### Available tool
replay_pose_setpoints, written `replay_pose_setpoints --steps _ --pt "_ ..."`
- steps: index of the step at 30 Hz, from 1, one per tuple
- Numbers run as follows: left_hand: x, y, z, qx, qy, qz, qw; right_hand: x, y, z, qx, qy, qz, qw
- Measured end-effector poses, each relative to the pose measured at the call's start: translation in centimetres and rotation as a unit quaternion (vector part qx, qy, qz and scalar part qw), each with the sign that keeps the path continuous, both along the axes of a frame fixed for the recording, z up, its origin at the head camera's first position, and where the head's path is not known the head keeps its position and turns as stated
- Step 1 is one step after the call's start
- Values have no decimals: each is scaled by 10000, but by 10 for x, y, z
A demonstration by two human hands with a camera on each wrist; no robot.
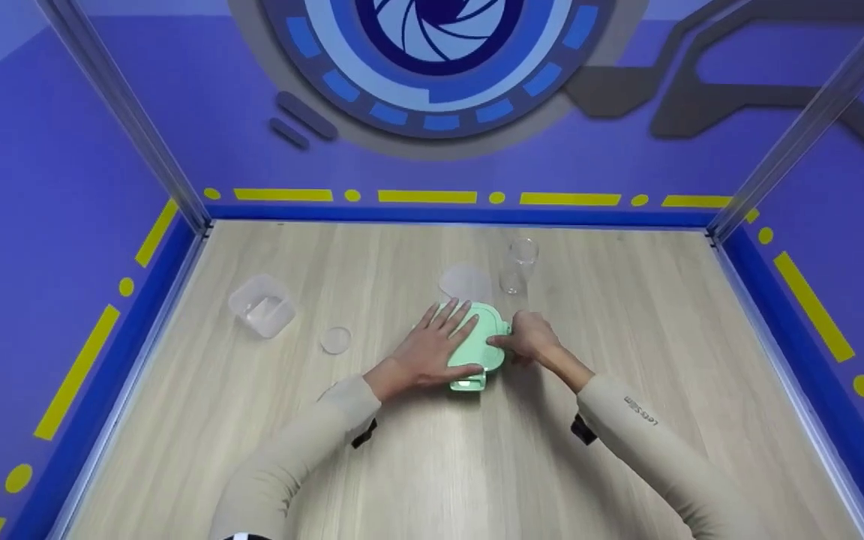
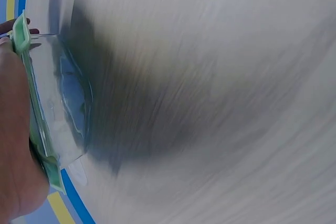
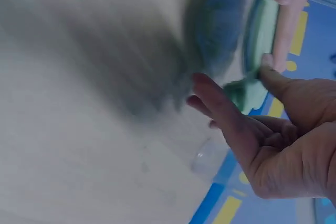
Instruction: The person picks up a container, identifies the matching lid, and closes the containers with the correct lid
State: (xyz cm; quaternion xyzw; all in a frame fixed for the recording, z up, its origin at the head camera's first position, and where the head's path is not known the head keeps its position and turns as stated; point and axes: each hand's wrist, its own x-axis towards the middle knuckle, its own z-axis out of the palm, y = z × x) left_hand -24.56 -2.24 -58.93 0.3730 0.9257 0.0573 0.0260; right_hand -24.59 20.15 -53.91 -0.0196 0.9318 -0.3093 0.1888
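A clear food container (image 2: 50, 66) with a light green snap-on lid (image 1: 484, 330) stands on the table in front of me. Flat across the lid rests my left hand (image 1: 432, 352), fingers spread and pointing away. My right hand (image 1: 531, 337) is at the container's right side, its thumb on the lid's edge and its other fingers bent beside the green latch (image 3: 239, 94). The near latch (image 1: 468, 382) sticks outward, and so do the latches in the left wrist view. My left hand hides much of the lid.
Behind the container lie a translucent round lid (image 1: 465, 282) and a clear drinking glass (image 1: 520, 262). To the left are a translucent square tub (image 1: 262, 306) and a small clear disc (image 1: 336, 340). Blue panels (image 1: 432, 172) enclose the wooden table (image 1: 199, 450) at the back and sides.
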Motion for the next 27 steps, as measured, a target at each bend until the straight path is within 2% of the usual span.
replay_pose_setpoints --steps 4,7,10,17,21,24,27 --pt "1 1 -4 34 -131 -45 9999 -5 4 2 -487 -634 -38 9968" --pt "1 0 -6 155 -108 -53 9998 -8 7 1 -826 -888 -204 9924" --pt "0 0 -8 303 42 -71 9995 -12 9 1 -1015 -1006 -340 9892" --pt "-4 2 -13 254 314 -53 9992 -16 12 -3 -1417 -1181 -470 9817" --pt "-5 3 -14 290 352 -65 9989 -17 16 -9 -1740 -1447 -542 9726" --pt "-5 4 -13 147 321 24 9994 -17 17 -13 -1860 -1476 -414 9705" --pt "-2 4 -12 7 290 146 9995 -18 16 -13 -1802 -1363 -216 9739"
